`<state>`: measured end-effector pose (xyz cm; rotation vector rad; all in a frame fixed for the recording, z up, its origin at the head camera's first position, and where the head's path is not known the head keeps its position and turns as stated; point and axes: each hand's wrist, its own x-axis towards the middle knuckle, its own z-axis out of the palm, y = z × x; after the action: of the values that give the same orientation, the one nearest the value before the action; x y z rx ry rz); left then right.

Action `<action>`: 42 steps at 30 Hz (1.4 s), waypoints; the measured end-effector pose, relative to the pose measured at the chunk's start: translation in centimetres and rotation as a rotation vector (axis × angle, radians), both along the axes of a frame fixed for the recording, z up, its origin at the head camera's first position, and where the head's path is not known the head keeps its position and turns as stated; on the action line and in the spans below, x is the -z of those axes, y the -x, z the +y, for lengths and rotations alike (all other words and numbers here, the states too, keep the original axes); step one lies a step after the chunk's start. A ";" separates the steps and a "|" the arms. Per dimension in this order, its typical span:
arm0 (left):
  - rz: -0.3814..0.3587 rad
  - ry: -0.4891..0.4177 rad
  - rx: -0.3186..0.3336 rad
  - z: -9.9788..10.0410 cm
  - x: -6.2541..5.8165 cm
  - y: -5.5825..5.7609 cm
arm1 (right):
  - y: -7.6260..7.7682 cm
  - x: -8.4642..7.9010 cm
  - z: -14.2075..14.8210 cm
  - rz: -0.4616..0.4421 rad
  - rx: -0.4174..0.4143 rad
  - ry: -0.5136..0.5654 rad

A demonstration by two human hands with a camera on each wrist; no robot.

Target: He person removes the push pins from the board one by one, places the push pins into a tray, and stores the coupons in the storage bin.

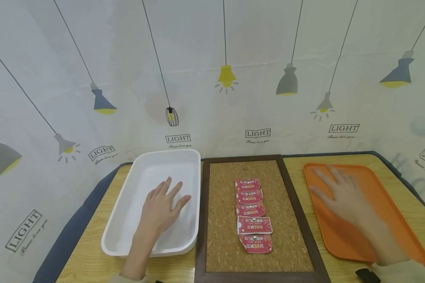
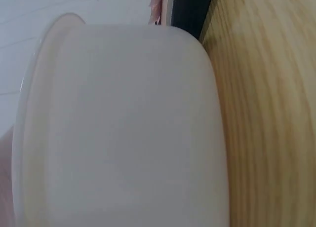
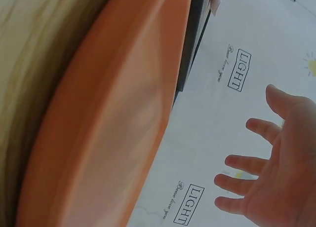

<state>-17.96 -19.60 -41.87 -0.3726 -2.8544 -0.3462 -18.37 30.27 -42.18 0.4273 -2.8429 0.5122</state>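
Note:
My left hand (image 1: 163, 206) is over the white basin (image 1: 109, 236), fingers spread and holding nothing. In the left wrist view the outer wall of the white basin (image 2: 128, 123) fills most of the picture, and only a sliver of the hand shows at the left edge. Above the orange tray (image 1: 386, 220) is my right hand (image 1: 345, 194), a little blurred, its fingers apart with nothing in them. The right wrist view shows the right hand (image 3: 276, 172) raised beyond the orange tray (image 3: 113, 118). Between the hands, several red-and-white coupons (image 1: 254, 225) run in a column down a cork board (image 1: 223, 243).
The cork board has a dark brown frame (image 1: 297, 204) and lies between basin and tray. Small metallic pins (image 1: 255, 237) show on the coupons. All stand on a wood-grain table (image 1: 81, 251). A pale wall covering (image 1: 205, 102) with printed lamps rises behind.

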 end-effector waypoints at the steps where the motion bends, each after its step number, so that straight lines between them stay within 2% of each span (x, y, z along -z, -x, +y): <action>1: 0.003 -0.004 0.000 0.2 0.0 0.0 | 0.0 0.0 -0.2 0.009 -0.010 0.009; 5: 0.013 -0.006 -0.003 1.1 -0.2 -0.2 | -0.2 -0.3 -1.0 0.032 -0.046 0.039; 11: 0.044 -0.025 0.016 2.5 -0.5 -0.5 | -0.4 -0.8 -2.4 0.002 -0.074 0.080; 19: 0.130 -0.092 0.082 4.2 -0.8 -1.2 | -1.0 -1.3 -4.1 -0.083 -0.094 0.135; 25: 0.176 -0.130 0.159 5.6 -1.1 -1.7 | -1.5 -1.5 -5.6 -0.124 -0.125 0.147; 36: 0.093 -0.175 0.290 8.1 -0.9 -2.5 | -2.1 -1.3 -7.9 -0.084 -0.234 0.174; 42: -0.052 -0.166 0.334 9.3 -0.5 -3.0 | -2.4 -0.7 -8.9 -0.109 -0.295 0.198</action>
<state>-14.93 -10.27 -41.35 -0.8197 -2.7814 -0.6573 -16.01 21.32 -41.52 0.8079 -2.8056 0.8870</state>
